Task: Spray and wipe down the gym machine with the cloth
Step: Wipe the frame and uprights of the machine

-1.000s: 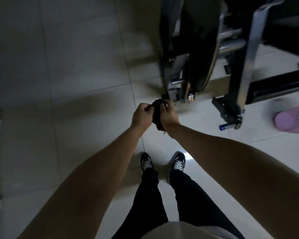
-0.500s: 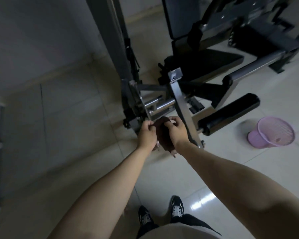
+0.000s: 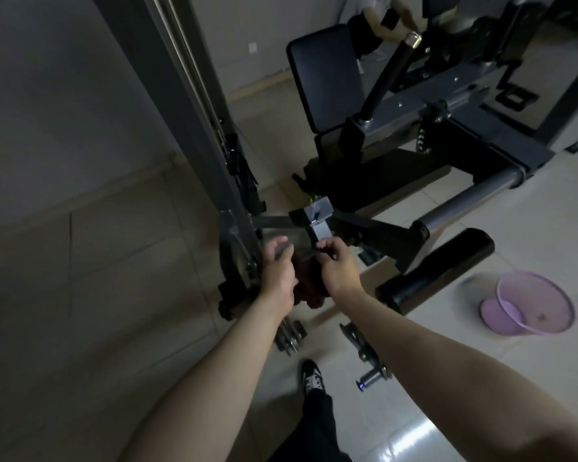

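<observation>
1. The left grip, a bare hand, sits just left of the frame's centre, its back to the camera and its fingers raised and smeared by blur.
2. I cannot tell whether the left grip clasps anything; the cloth lies against its palm side.
3. The right grip is just beside it, right of centre, with fingers curled and pinching the upper edge of the cloth.
4. The cloth is dark and bunched. It hangs between the two hands in mid-frame, in front of the lower part of the gym machine.
5. The gym machine fills the upper middle and right of the frame. A dark upright column slants from the top left down to the hands.
6. A black back pad stands at upper centre, with a black seat below it.
7. A black roller pad lies tilted at right of centre, just right of the right forearm.
8. A pink plastic basket stands on the pale tiled floor at the right edge, well apart from the hands.
9. One dark shoe with white laces shows at lower centre, between the two forearms.
</observation>
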`<state>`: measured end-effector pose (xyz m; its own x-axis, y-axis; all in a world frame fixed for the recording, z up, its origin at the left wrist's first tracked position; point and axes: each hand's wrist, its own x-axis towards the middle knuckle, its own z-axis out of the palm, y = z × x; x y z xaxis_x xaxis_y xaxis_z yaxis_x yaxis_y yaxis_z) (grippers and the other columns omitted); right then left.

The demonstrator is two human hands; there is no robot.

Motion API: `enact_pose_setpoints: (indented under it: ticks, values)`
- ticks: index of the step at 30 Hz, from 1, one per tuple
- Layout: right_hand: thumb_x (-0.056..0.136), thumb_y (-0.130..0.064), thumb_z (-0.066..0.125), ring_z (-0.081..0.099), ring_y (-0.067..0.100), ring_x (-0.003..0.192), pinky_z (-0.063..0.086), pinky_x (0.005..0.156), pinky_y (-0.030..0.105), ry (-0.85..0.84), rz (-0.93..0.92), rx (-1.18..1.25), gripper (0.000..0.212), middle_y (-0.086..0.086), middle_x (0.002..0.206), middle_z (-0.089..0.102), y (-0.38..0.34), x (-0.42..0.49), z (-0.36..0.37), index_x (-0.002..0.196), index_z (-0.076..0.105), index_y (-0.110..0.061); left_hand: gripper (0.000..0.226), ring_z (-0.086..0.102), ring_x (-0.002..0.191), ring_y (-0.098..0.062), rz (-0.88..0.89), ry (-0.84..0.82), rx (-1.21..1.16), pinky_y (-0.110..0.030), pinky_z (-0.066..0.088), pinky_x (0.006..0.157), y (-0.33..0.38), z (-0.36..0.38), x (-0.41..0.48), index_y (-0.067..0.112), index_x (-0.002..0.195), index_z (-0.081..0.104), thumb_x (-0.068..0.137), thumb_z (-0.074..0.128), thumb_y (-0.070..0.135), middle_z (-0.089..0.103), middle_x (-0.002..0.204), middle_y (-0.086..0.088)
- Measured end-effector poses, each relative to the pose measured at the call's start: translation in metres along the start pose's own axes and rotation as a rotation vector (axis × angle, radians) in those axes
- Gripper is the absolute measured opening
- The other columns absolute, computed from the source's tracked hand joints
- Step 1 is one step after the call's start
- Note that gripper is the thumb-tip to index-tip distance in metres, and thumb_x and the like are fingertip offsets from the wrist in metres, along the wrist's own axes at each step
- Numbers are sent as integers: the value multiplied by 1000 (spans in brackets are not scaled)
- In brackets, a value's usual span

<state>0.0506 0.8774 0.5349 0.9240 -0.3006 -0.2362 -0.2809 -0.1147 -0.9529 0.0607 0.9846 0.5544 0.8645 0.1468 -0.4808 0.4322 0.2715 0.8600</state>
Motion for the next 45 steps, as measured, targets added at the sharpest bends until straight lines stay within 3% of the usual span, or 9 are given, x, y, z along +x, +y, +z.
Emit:
enact_pose_setpoints:
  ticks: [4, 11, 19, 25, 30, 34, 36, 41, 45]
  values:
    - [90, -16, 52, 61, 20, 92, 54, 82, 46, 84, -86, -46, 18, -4, 97, 61, -13, 47, 11, 88, 58, -33, 21, 62, 108, -18, 85, -52, 81, -18, 55, 62, 16, 20, 43, 33, 112, 67, 102, 54, 20, 62, 122, 0]
    - [99, -6, 49, 51, 0, 99, 44, 88, 18, 31, -338, -208, 18, -7, 107, 50, -54, 136, 14, 106, 61, -17, 31, 51, 118, -5, 327, -9, 328, 3, 42, 64, 45, 61, 120, 25, 128, 63, 106, 46, 11, 56, 135, 7]
    - [103, -16, 48, 47, 28, 127, 34, 109, 32, -285, -219, -604, 38, 13, 135, 49, -19, 213, 14, 140, 54, -9, 39, 54, 128, -18, 133, -199, 705, -22, 44, 91, 16, 75, 188, 25, 140, 54, 104, 49, 13, 59, 138, 0]
    - [101, -56, 38, 30, 32, 139, 15, 119, 48, -452, -282, -967, 49, 6, 145, 43, 0, 248, 40, 140, 50, -29, 29, 63, 95, -7, 127, 152, 520, -12, 45, 67, 15, 65, 203, 24, 120, 57, 99, 52, 4, 66, 110, 1]
    - [97, -58, 40, 35, 29, 131, 31, 107, 43, -557, -517, -1184, 48, 0, 139, 49, 21, 269, 38, 135, 49, -31, 35, 55, 99, -15, -28, 294, 462, -4, 45, 58, 7, 64, 221, 7, 137, 54, 103, 43, 4, 56, 122, -5]
    - [99, -51, 42, 49, 30, 118, 40, 98, 41, -475, -615, -1088, 38, 2, 121, 60, 28, 272, 38, 121, 59, -24, 25, 62, 100, -27, -302, 198, 278, -33, 52, 87, 9, 78, 244, 12, 106, 65, 107, 42, 22, 66, 119, -16]
    - [101, -42, 43, 52, 31, 111, 44, 92, 41, -467, -592, -971, 32, 5, 113, 62, 26, 282, 33, 113, 60, -19, 24, 65, 99, -29, -389, 219, 158, -42, 53, 94, 12, 83, 252, 15, 98, 67, 105, 48, 27, 70, 111, -15]
    - [100, -17, 48, 55, 34, 118, 46, 98, 39, -603, -296, -856, 29, 15, 125, 62, 21, 328, 31, 122, 64, -8, 55, 62, 116, -34, -487, 207, 212, -47, 51, 103, 12, 85, 271, 6, 140, 55, 99, 57, 42, 62, 133, -15]
    - [102, -9, 42, 57, 30, 122, 43, 99, 30, -800, -81, -950, 35, 15, 135, 60, 7, 351, 55, 131, 61, -7, 37, 62, 115, -35, -452, 111, 297, -43, 51, 101, 22, 91, 275, 7, 138, 56, 109, 42, 25, 63, 125, -16]
